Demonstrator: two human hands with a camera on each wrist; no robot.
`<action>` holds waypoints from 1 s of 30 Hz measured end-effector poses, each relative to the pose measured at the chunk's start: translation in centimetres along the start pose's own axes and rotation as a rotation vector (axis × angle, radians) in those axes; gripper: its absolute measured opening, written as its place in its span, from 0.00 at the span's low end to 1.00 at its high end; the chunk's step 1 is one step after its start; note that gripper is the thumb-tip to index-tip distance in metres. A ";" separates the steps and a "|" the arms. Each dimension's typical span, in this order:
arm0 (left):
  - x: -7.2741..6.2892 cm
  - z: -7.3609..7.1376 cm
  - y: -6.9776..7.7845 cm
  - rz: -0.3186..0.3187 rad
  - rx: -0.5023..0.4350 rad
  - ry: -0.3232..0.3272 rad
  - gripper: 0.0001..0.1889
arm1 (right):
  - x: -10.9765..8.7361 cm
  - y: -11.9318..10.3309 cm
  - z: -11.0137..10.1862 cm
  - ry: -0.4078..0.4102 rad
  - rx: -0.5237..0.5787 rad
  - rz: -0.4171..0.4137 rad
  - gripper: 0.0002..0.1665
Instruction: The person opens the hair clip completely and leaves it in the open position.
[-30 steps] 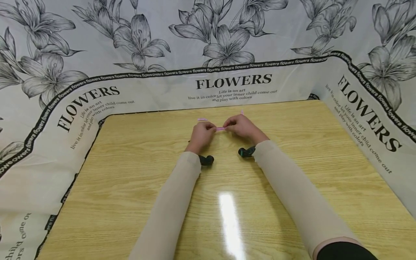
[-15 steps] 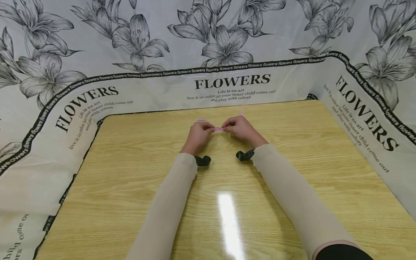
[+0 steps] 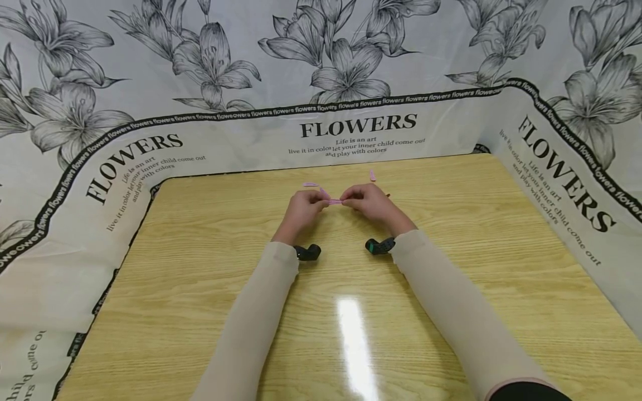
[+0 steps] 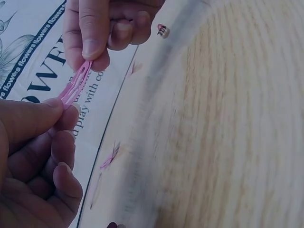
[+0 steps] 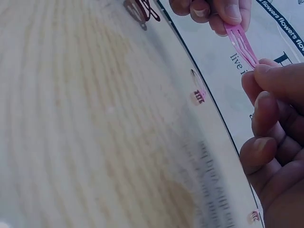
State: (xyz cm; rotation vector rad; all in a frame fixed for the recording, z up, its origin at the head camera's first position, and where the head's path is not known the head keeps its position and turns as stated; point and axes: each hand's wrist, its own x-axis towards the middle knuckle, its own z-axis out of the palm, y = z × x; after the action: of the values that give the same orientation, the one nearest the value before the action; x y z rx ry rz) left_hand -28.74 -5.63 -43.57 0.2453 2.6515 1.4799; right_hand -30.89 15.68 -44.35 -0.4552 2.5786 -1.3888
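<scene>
A slim pink snap hair clip [image 3: 335, 201] is stretched between my two hands above the far part of the table. My left hand [image 3: 304, 210] pinches one end between thumb and forefinger, its other fingers loosely curled. The opposite end is pinched by my right hand [image 3: 370, 201] in the same way. Close up in the left wrist view, the hair clip [image 4: 76, 85] shows slots along its length; its two tips are covered by fingers. In the right wrist view, the clip [image 5: 241, 46] slants between both thumbs.
More pink hair clips lie on the wooden table [image 3: 426, 312]: one clip [image 3: 311, 184] behind my left hand, another clip [image 3: 373, 176] behind my right. A dark red clip [image 5: 151, 10] shows in the right wrist view. Flower-printed cloth [image 3: 241, 139] stands around the table's edges.
Both hands have drawn slightly nearer the body, still pinching the hair clip. More of the pink clip behind the right hand shows now.
</scene>
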 end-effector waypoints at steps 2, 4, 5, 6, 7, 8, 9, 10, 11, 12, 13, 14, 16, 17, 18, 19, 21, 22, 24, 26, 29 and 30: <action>-0.1 0.0 -0.2 0.005 0.007 -0.001 0.08 | -0.3 0.0 0.2 -0.003 0.003 -0.007 0.10; -0.3 0.1 -0.4 0.016 0.017 -0.002 0.08 | -0.6 -0.1 0.4 -0.004 0.009 -0.007 0.09; -0.4 0.1 -0.5 0.023 0.025 -0.001 0.08 | -0.7 -0.1 0.5 -0.006 0.012 -0.009 0.08; -0.5 0.1 -0.6 0.027 0.031 -0.001 0.08 | -0.9 -0.1 0.6 -0.011 0.012 -0.011 0.08; -0.6 0.1 -0.7 0.032 0.036 -0.001 0.08 | -1.0 -0.1 0.7 -0.017 0.011 -0.014 0.08; -0.7 0.1 -0.8 0.035 0.040 -0.001 0.08 | -1.1 -0.1 0.7 -0.021 0.013 -0.015 0.08; -0.8 0.1 -0.9 0.039 0.043 -0.003 0.08 | -1.3 -0.1 0.8 -0.027 0.019 -0.013 0.09; -1.0 0.1 -1.0 0.041 0.047 -0.004 0.08 | -1.4 -0.2 0.9 -0.034 0.029 -0.012 0.09; -1.1 0.1 -1.1 0.045 0.049 -0.004 0.08 | -1.5 -0.2 1.0 -0.040 0.037 -0.012 0.09; -1.2 0.1 -1.1 0.045 0.049 -0.004 0.08 | -1.7 -0.2 1.1 -0.042 0.042 -0.011 0.09; -1.3 0.1 -1.1 0.047 0.047 -0.005 0.08 | -1.8 -0.3 1.2 -0.044 0.050 -0.011 0.09; -1.4 0.0 -1.2 0.048 0.045 -0.007 0.08 | -1.9 -0.3 1.2 -0.046 0.056 -0.012 0.09; -1.7 -0.1 -1.1 0.052 0.043 -0.011 0.08 | -2.1 -0.3 1.3 -0.051 0.066 -0.012 0.09; -1.8 -0.1 -1.2 0.054 0.039 -0.013 0.08 | -2.2 -0.4 1.4 -0.055 0.069 -0.009 0.09; -1.9 -0.1 -1.2 0.056 0.036 -0.016 0.08 | -2.3 -0.4 1.5 -0.060 0.072 -0.006 0.09; -2.1 -0.1 -1.3 0.054 0.031 -0.019 0.08 | -2.3 -0.4 1.5 -0.067 0.078 -0.006 0.09; -2.3 -0.1 -1.4 0.057 0.026 -0.021 0.08 | -2.5 -0.3 1.6 -0.077 0.083 -0.003 0.08; -2.4 0.0 -1.5 0.058 0.022 -0.020 0.08 | -2.5 -0.3 1.6 -0.079 0.084 -0.004 0.08; -2.5 0.1 -1.5 0.064 0.014 -0.017 0.08 | -2.6 -0.3 1.6 -0.081 0.079 -0.009 0.09; -2.7 0.2 -1.5 0.075 0.013 -0.013 0.08 | -2.8 -0.4 1.6 -0.076 0.070 -0.023 0.08; -2.9 0.2 -1.3 0.093 0.014 -0.016 0.07 | -3.1 -0.5 1.6 -0.060 0.055 -0.047 0.08; -2.9 0.2 -1.3 0.099 0.018 -0.019 0.07 | -3.2 -0.5 1.6 -0.055 0.053 -0.052 0.08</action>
State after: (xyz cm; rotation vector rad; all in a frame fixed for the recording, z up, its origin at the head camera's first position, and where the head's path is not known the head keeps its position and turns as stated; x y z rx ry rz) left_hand -25.95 -6.66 -44.74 0.3948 2.6746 1.4744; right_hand -27.35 15.26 -44.80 -0.5480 2.4967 -1.4370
